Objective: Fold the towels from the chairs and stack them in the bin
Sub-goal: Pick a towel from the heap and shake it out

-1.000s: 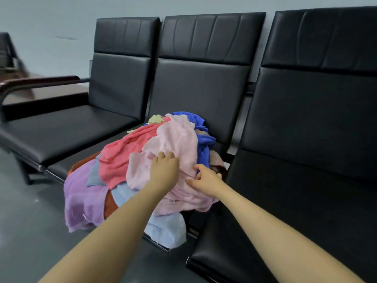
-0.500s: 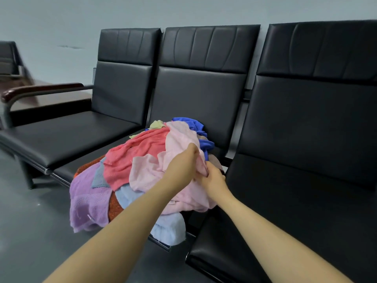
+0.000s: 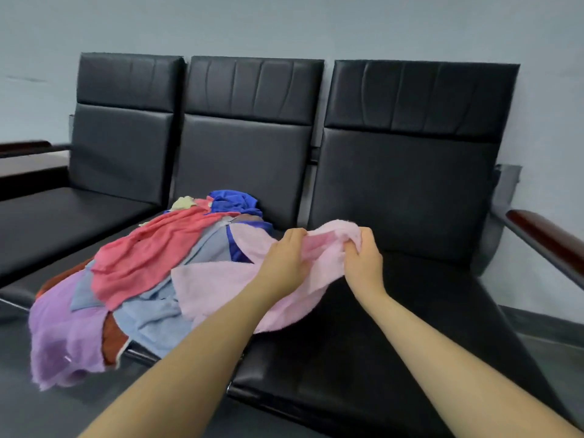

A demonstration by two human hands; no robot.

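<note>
A heap of towels (image 3: 142, 263) lies on the middle black chair seat: coral red, light blue, purple, rust, royal blue and pale yellow ones. A pale pink towel (image 3: 221, 286) stretches from the heap over to the right chair seat (image 3: 395, 327). My left hand (image 3: 284, 260) grips its upper edge, and my right hand (image 3: 363, 260) pinches the same edge a little farther right, bunching it above the right seat. The purple towel (image 3: 63, 336) hangs over the front edge of the middle seat. No bin is in view.
Three joined black chairs stand against a grey wall. The left seat (image 3: 63, 222) holds nothing. A dark red wooden armrest (image 3: 550, 238) juts out at the right end, another at the far left. Grey floor lies in front.
Both hands took hold of the pink towel on the heap and pulled it right, off the pile and over the right seat. The view shifted right and up.
</note>
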